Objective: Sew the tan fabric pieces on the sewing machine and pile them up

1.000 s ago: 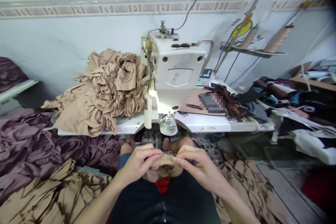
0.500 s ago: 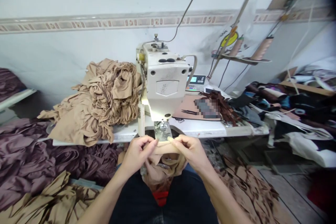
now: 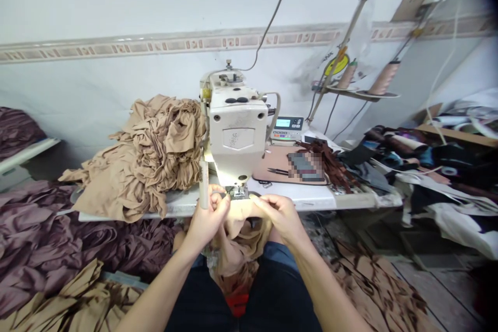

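A tan garment hangs from both my hands in front of the sewing machine and droops over my lap. My left hand pinches its upper edge on the left, close beside the machine's needle area. Gripping the same edge on the right is my right hand, thumb and fingers closed on the fabric. Between the hands the edge is stretched across, just at the front of the metal presser foot. My fingers hide part of the garment's edge.
A heap of tan fabric lies on the table at left. To the right are small black snips, a control panel, brown strips and thread cones. Purple cloth is piled at lower left.
My hands have brought the garment's edge closer to the presser foot, the left hand rising slightly. The view has tipped so the machine sits a little lower and further left.
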{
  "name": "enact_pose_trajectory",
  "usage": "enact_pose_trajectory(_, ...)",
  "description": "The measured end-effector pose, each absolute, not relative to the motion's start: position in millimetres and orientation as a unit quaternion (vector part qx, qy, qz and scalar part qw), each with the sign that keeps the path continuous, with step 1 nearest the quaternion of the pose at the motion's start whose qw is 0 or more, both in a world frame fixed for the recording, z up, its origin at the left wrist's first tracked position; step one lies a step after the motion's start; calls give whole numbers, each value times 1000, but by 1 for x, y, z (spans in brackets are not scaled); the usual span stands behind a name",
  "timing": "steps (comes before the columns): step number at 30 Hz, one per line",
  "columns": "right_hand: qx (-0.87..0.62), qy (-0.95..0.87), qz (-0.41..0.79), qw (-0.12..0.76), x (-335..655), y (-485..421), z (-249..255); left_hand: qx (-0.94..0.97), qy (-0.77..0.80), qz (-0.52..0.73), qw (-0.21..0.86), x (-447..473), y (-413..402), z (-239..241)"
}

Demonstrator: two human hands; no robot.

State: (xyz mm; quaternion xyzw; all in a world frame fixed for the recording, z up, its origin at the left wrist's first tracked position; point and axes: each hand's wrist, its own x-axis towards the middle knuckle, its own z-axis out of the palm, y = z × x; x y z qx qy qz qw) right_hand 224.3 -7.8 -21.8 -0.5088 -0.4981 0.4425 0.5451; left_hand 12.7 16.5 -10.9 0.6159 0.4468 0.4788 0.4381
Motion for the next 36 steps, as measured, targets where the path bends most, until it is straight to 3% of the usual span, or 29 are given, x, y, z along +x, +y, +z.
enact_pose_trajectory(13,-513,-473,443,564,228,1,-38,555,375,507,543,23,27,-8)
enact_pose_trajectory(24,-562,-390,405,606,207,-56,-97,579,511,483,413,-56,13,-75)
enact_pose_trajectory(32,-462,-364,569,575,149,-75,-98,549,506,504,435,-63,5,-64)
enact_pose_trajectory(36,-443,-379,565,584,148,-75,-84,537,509,455,495,-47,-14,-70)
